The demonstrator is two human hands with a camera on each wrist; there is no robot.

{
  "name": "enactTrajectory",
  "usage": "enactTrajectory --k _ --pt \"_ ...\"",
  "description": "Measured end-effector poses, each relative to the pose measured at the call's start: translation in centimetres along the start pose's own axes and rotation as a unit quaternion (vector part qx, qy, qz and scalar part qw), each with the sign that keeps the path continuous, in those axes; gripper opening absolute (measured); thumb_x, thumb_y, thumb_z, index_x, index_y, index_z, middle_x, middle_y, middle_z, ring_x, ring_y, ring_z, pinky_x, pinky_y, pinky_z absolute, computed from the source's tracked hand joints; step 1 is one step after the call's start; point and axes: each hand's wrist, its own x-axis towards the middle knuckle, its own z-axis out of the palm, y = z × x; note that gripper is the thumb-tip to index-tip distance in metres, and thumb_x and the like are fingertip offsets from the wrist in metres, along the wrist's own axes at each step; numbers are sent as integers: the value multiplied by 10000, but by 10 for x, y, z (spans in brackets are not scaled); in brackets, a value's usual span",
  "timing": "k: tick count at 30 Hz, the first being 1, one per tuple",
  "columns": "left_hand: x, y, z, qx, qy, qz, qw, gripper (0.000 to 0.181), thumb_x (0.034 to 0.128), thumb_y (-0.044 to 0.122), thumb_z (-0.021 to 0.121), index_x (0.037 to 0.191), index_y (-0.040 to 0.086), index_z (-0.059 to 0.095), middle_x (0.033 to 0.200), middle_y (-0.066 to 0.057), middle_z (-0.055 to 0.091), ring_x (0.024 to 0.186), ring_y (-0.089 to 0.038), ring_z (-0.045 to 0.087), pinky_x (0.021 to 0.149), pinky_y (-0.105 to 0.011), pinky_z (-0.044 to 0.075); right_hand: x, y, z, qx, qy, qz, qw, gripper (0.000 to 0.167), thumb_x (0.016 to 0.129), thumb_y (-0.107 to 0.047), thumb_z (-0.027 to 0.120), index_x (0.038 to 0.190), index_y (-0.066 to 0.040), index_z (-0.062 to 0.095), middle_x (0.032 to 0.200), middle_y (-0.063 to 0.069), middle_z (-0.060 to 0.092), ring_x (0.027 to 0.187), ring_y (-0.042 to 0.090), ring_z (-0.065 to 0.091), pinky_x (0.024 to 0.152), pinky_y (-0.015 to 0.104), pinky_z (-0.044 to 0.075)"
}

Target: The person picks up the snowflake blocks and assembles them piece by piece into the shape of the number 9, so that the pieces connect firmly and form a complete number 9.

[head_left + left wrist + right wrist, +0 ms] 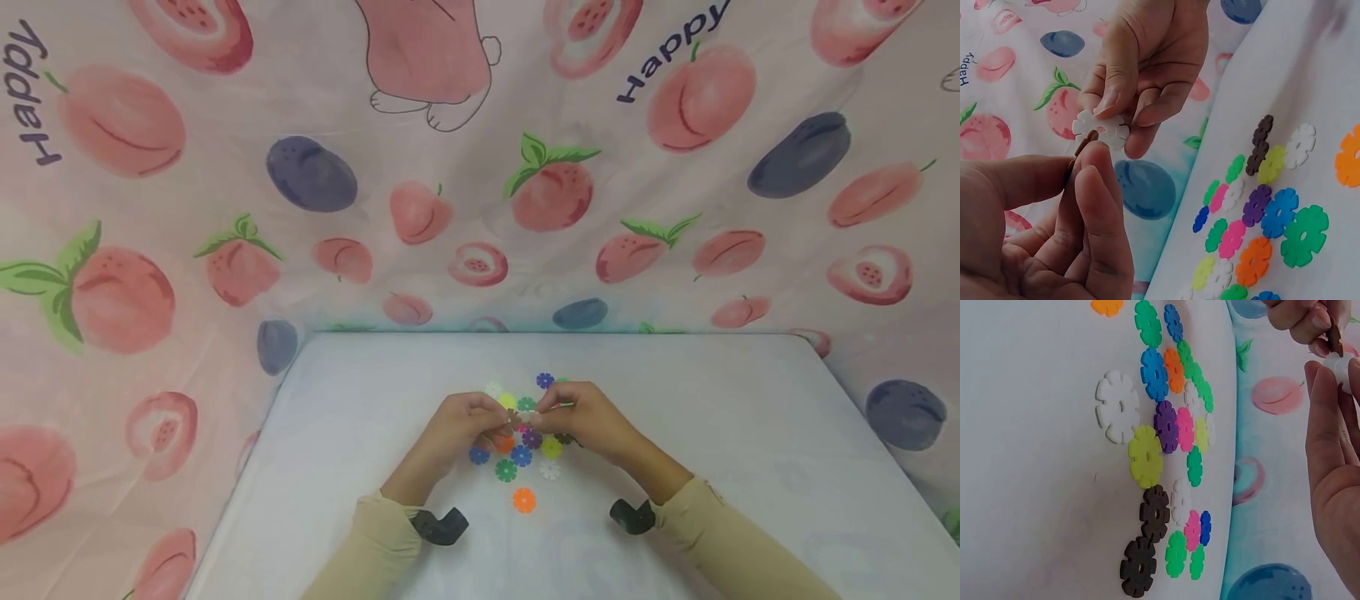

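Note:
My left hand (467,423) pinches a brown notched disc (1079,147) between thumb and fingers, seen edge-on in the left wrist view. Opposite it, my right hand (596,421) pinches a white notched disc (1100,130) by its rim. The two discs meet at their edges, the brown one set crosswise to the white one; how deeply they interlock I cannot tell. Both hands are above the table, over a loose group of flower-shaped discs, among them a purple one (1166,427) and an orange one (524,500) nearest me.
Several discs in green, blue, pink, yellow, white and dark brown (1138,567) lie on the white table (337,375). A fruit-print cloth (480,167) hangs behind the table's far edge. Black curved pieces (442,527) stick out at both wrists.

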Motion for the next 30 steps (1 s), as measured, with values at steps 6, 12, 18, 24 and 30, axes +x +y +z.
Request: enactTrajectory --k 6,12,18,24,30 --pt "0 0 1 -45 -92 40 9999 186 994 196 628 1004 17 676 911 -75 758 826 -339 709 707 -292 585 -1 1 2 58 -42 -215 9997 177 868 -266 820 912 -126 722 1025 90 665 855 419 685 662 404 576" --pt "-2 0 4 -154 -37 26 9999 161 1008 166 608 1002 8 638 897 -58 735 766 -204 652 703 -252 563 -1 3 6 2 47 -483 9988 148 878 -264 812 894 -140 733 998 71 690 867 297 728 739 402 612" --pt "-8 4 10 -225 112 118 9996 139 999 120 607 1001 -18 629 893 -107 728 751 -195 625 685 -247 554 -4 1 9 -143 236 -787 9965 124 859 -216 828 842 -134 737 902 44 725 798 183 704 712 353 606" --pt "-11 6 15 -313 264 202 9990 121 988 83 608 984 -36 623 935 -260 721 716 -171 624 713 -347 586 -2 2 13 -122 255 -1157 9929 153 863 -180 820 807 -92 709 860 63 733 794 203 714 714 301 597" --pt "-12 5 14 -177 57 144 9997 141 1000 111 598 1016 -27 617 931 -210 717 729 -135 611 701 -278 569 -2 9 10 -102 94 -1134 9934 96 869 -188 815 862 -111 759 867 46 741 829 185 721 759 303 601"
